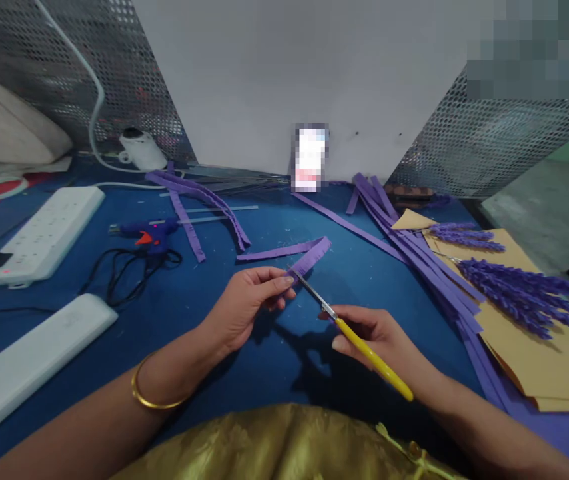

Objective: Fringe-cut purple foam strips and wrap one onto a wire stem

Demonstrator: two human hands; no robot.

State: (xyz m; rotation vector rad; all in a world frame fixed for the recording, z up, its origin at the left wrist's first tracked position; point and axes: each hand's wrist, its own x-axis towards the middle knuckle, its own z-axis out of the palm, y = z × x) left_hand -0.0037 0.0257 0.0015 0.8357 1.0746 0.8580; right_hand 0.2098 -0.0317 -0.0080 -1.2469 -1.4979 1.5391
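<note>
Between the thumb and fingers of my left hand (252,300) is the near end of a purple strip (314,255), which runs up and then folds back to the left over the blue table. My right hand (377,337) holds scissors with yellow handles (374,360). The metal blades point up and to the left, and their tips meet the strip just beside my left thumb. Whether the blades are parted is too small to tell.
At the left lie a blue glue gun (154,233), a white power strip (47,233) and a long white case (39,367). Purple strips (424,267), purple flower stems (519,290) and tan paper (539,373) lie at the right. A lit phone (310,157) stands at the back.
</note>
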